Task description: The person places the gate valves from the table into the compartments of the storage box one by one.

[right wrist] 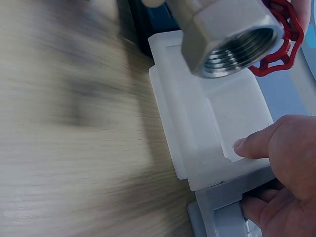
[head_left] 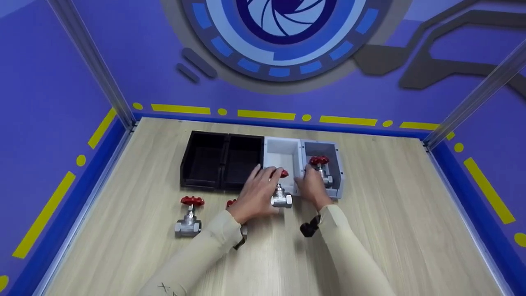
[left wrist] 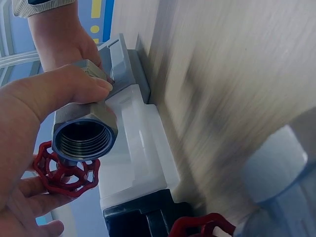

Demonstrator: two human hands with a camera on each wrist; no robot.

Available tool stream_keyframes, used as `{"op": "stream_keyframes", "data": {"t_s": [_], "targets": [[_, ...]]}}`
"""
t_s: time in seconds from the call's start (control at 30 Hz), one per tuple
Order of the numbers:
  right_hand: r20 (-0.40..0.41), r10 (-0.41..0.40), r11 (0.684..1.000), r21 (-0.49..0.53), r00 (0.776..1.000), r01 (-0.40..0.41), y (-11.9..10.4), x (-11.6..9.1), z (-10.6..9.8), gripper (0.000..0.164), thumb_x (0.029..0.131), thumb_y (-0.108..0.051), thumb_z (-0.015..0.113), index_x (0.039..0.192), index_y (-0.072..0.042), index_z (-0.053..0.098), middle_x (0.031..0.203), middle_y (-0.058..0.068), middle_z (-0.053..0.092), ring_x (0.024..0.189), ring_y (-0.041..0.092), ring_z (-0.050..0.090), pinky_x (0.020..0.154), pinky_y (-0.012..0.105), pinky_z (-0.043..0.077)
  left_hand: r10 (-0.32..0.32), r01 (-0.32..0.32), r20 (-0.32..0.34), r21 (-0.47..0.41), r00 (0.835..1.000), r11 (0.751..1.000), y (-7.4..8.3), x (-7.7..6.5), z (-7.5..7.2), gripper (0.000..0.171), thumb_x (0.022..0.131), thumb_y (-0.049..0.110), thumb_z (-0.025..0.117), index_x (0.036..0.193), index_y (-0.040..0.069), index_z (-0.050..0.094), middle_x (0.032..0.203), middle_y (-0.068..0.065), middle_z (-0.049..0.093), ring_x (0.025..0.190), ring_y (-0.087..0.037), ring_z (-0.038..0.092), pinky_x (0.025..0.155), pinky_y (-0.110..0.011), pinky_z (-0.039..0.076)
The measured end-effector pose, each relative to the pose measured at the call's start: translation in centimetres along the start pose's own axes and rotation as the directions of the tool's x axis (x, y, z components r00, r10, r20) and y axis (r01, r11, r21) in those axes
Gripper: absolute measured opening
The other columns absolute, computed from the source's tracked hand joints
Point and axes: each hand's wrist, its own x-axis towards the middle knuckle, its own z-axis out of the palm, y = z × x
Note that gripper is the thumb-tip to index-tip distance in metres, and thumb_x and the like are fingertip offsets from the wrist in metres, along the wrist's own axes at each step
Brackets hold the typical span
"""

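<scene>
Wooden table (head_left: 394, 213): four valves (head_left: 282, 200), four bins (head_left: 284, 145).

Shows, in the left hand (head_left: 258, 192), a silver valve (head_left: 282, 200), gripped with thumb across a hexagonal end and fingers by the red handwheel (left wrist: 65, 170). Is held roughly upright, with a threaded bore facing the left wrist. Includes, at the right hand (head_left: 314, 187), a white bin (head_left: 282, 147) and a gray bin (head_left: 337, 174) set side by side, straddled with thumb over the white and fingers inside the gray. Includes, just right of that hand, a second valve (head_left: 326, 179) inside the gray bin, also red-wheeled and silver.
</scene>
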Motion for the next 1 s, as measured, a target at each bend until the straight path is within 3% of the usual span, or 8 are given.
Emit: {"op": "stream_keyframes", "data": {"t_s": [0.23,0.53,1.0], "targets": [[0.052,0.056,0.998,0.023,0.997,-0.058,-0.1,0.0,-0.2,0.046,0.091,-0.012,0.062,0.131,0.005,0.047,0.119,0.024,0.063,0.106,0.029,0.062,0.092,0.045,0.052,0.0,0.0,0.004,0.015,1.0,1.0,0.0,0.3,-0.1,0.108,0.057,0.046,0.087,0.145,0.009,0.037,0.138,-0.01,0.051,0.131,-0.025,0.047,0.119,-0.048,0.024],[0.019,0.02,1.0,0.023,1.0,-0.021,-0.1,-0.1,-0.2,0.042,0.088,-0.01,0.064,0.125,0.005,0.051,0.113,0.026,0.065,0.103,0.033,0.064,0.09,0.046,0.053,0.002,-0.002,-0.004,0.019,1.0,1.0,-0.2,0.6,-0.1,0.106,0.057,0.048,0.087,0.143,0.01,0.038,0.137,-0.009,0.051,0.13,-0.024,0.048,0.118,-0.049,0.026],[0.022,0.026,1.0,0.012,0.999,-0.026,-0.1,0.0,0.0,0.041,0.088,-0.011,0.064,0.124,0.005,0.051,0.113,0.026,0.064,0.103,0.033,0.064,0.089,0.045,0.053,0.008,-0.008,0.009,-0.003,1.0,1.0,-0.9,1.2,0.1,0.104,0.058,0.045,0.084,0.144,0.01,0.037,0.137,-0.009,0.051,0.13,-0.024,0.047,0.119,-0.049,0.024]]}}
